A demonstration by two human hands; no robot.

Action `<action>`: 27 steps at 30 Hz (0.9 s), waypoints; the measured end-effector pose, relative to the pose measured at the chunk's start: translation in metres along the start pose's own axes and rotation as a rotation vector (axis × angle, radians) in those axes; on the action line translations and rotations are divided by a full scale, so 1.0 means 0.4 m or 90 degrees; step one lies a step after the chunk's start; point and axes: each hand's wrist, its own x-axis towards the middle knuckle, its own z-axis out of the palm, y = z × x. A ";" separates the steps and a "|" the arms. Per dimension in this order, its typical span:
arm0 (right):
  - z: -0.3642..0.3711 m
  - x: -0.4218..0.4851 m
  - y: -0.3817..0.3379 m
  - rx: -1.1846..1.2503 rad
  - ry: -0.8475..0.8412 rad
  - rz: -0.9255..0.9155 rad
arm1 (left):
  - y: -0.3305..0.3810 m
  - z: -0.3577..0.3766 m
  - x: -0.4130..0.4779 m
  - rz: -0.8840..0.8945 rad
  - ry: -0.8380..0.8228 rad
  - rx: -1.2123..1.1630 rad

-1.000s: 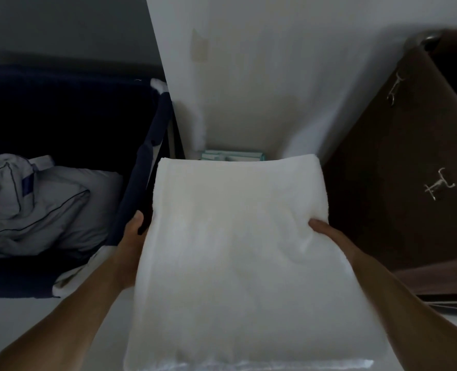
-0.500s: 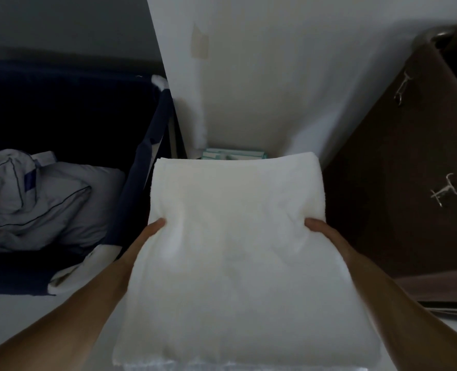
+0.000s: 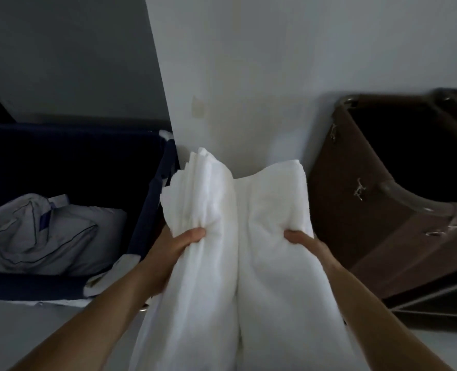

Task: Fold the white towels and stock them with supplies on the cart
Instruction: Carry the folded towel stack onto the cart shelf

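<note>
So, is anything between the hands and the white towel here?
Nothing visible. The left hand and right hand both grip the white towel directly, one on each raised half.

Your only view rides on your head, looking forward and down from close above your left hand (image 3: 173, 250) and right hand (image 3: 306, 243), which grip the folded white cloth towel (image 3: 270, 277). It reaches the navy fabric bin (image 3: 149, 210) outside the left hand and the brown box-shaped hamper (image 3: 355, 223) outside the right hand.
</note>
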 end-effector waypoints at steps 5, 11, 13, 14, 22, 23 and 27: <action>-0.022 -0.186 0.019 0.020 -0.003 -0.110 | 0.033 0.065 -0.153 0.068 -0.005 0.011; -0.098 -0.418 0.090 0.022 0.038 -0.140 | 0.013 0.140 -0.316 0.029 -0.049 0.020; -0.150 -0.480 0.127 0.040 0.069 -0.132 | -0.009 0.187 -0.345 -0.015 -0.072 0.038; -0.184 -0.512 0.148 0.049 0.079 -0.130 | -0.022 0.218 -0.360 -0.030 -0.082 0.047; -0.558 -0.751 0.307 0.095 0.204 -0.109 | -0.180 0.607 -0.449 -0.066 -0.233 0.088; -0.624 -0.778 0.329 0.102 0.227 -0.106 | -0.201 0.676 -0.460 -0.071 -0.242 0.089; -0.917 -0.865 0.394 0.127 0.279 -0.102 | -0.288 0.976 -0.509 -0.073 -0.262 0.079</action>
